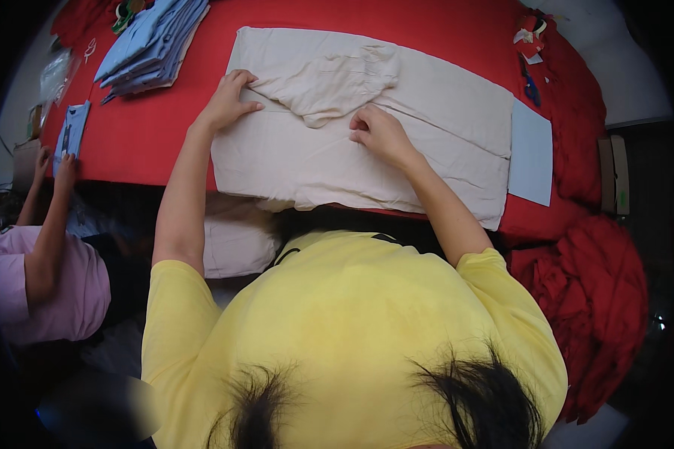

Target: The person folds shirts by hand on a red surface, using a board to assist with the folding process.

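Observation:
A beige garment (314, 161) lies spread flat in front of me, its near edge at the table's front edge. On its middle rests a crumpled, sleeve-like part (329, 82) of beige cloth. My left hand (228, 103) lies on the garment's left side, thumb and fingers spread apart, fingertips by the left end of the crumpled part. Just below that part's right half, my right hand (382, 136) has its fingers curled in and closed at the cloth. Whatever may be between those fingertips is hidden.
Red cloth covers the table (157, 142). Folded blue garments (146, 49) are stacked at the far left. A pale blue sheet (530, 153) borders the beige garment's right end. Blue-handled scissors (531, 88) lie far right. A co-worker's hands (65, 168) hold a small blue folded piece (73, 131).

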Demonstrator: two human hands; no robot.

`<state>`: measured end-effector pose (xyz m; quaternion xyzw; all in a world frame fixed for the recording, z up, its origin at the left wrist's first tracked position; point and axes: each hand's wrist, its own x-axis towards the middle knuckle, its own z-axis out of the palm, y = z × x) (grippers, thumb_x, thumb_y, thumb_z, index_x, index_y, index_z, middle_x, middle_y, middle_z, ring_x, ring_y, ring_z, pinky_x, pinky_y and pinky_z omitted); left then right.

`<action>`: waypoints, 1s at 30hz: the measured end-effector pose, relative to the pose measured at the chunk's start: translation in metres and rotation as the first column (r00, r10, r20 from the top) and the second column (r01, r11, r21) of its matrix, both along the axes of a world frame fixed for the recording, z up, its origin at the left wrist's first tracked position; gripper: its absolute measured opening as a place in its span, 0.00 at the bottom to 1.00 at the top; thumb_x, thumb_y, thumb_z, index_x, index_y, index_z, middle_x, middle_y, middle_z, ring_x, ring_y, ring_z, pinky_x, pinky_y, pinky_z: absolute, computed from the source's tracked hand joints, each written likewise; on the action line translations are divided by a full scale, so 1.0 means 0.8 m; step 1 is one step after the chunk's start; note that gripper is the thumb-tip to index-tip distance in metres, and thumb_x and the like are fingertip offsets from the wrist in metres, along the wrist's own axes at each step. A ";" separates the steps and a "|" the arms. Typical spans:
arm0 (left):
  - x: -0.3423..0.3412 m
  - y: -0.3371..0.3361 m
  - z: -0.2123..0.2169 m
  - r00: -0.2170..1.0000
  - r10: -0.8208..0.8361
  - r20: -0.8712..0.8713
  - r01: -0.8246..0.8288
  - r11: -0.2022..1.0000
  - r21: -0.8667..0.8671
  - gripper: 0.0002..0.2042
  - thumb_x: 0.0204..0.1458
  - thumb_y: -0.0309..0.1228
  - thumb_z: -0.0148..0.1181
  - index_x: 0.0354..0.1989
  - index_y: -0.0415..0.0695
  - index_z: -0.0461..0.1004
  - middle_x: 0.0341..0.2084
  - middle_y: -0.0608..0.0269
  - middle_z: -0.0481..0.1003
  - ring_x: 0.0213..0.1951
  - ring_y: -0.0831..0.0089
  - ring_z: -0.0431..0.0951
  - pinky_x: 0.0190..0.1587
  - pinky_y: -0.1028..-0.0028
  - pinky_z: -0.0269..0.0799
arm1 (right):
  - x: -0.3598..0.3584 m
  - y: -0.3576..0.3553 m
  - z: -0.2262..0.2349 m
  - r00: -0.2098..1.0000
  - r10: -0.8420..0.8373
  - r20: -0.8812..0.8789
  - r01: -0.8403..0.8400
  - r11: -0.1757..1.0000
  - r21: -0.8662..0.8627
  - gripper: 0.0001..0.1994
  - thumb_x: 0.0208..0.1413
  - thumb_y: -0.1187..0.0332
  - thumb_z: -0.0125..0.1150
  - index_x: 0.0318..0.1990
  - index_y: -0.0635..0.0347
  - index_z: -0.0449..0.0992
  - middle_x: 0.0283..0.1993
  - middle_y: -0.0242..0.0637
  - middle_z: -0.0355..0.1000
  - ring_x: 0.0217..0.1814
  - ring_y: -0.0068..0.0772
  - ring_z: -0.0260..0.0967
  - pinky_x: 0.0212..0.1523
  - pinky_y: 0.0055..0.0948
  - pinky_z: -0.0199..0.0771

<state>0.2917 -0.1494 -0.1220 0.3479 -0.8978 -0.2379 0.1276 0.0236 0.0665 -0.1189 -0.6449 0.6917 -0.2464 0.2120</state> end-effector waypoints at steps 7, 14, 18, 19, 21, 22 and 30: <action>0.001 -0.001 0.000 1.000 -0.016 0.003 0.016 0.999 -0.031 0.29 0.40 0.33 0.69 0.52 0.41 0.66 0.54 0.54 0.64 0.58 0.56 0.61 0.62 0.65 0.57 | 0.017 0.008 -0.029 0.989 -0.115 -0.092 0.096 0.977 -0.191 0.05 0.46 0.69 0.63 0.30 0.56 0.74 0.36 0.35 0.70 0.44 0.40 0.66 0.46 0.40 0.62; 0.001 -0.006 -0.012 0.999 -0.041 0.006 0.042 0.994 -0.103 0.28 0.42 0.34 0.68 0.52 0.40 0.66 0.54 0.54 0.65 0.58 0.56 0.62 0.61 0.65 0.57 | 0.053 0.069 0.019 0.983 0.163 -0.083 -0.177 0.962 -0.207 0.07 0.48 0.67 0.63 0.28 0.60 0.74 0.29 0.40 0.70 0.37 0.45 0.67 0.42 0.42 0.64; 0.005 -0.006 -0.015 0.999 -0.050 0.005 0.051 0.991 -0.126 0.27 0.43 0.34 0.67 0.53 0.40 0.66 0.54 0.54 0.65 0.58 0.56 0.62 0.61 0.65 0.58 | 0.093 0.145 0.057 0.828 0.561 0.013 -0.526 0.768 0.367 0.13 0.50 0.60 0.64 0.28 0.62 0.73 0.29 0.43 0.70 0.37 0.46 0.69 0.41 0.41 0.67; 0.006 -0.007 -0.017 0.999 -0.052 -0.001 0.051 0.990 -0.128 0.28 0.43 0.33 0.67 0.53 0.40 0.66 0.55 0.54 0.65 0.58 0.56 0.62 0.62 0.65 0.58 | 0.087 0.147 0.050 0.923 0.384 0.015 -0.377 0.897 0.232 0.12 0.51 0.61 0.64 0.30 0.62 0.73 0.30 0.43 0.70 0.36 0.46 0.69 0.40 0.39 0.68; 0.005 -0.002 -0.015 0.999 -0.042 -0.009 0.041 0.993 -0.112 0.28 0.44 0.34 0.67 0.54 0.41 0.65 0.56 0.54 0.64 0.59 0.57 0.62 0.62 0.66 0.57 | 0.071 0.141 0.027 0.998 0.019 0.063 -0.017 0.999 -0.037 0.07 0.52 0.68 0.62 0.33 0.62 0.73 0.32 0.44 0.70 0.34 0.46 0.69 0.36 0.36 0.69; 0.005 -0.001 -0.014 0.999 -0.042 -0.014 0.040 0.993 -0.111 0.28 0.44 0.34 0.67 0.55 0.41 0.65 0.56 0.54 0.64 0.59 0.57 0.62 0.62 0.66 0.57 | 0.060 0.132 0.020 0.995 -0.060 0.078 0.069 0.991 -0.118 0.04 0.51 0.73 0.60 0.33 0.63 0.73 0.33 0.43 0.70 0.34 0.45 0.69 0.36 0.35 0.69; 0.007 -0.008 -0.020 0.998 -0.064 -0.003 0.064 0.991 -0.119 0.28 0.45 0.34 0.66 0.56 0.40 0.65 0.56 0.54 0.64 0.59 0.58 0.62 0.62 0.67 0.57 | 0.059 0.121 -0.016 0.994 -0.052 0.097 0.061 0.994 -0.093 0.04 0.49 0.72 0.60 0.32 0.60 0.73 0.33 0.42 0.69 0.36 0.48 0.70 0.37 0.39 0.71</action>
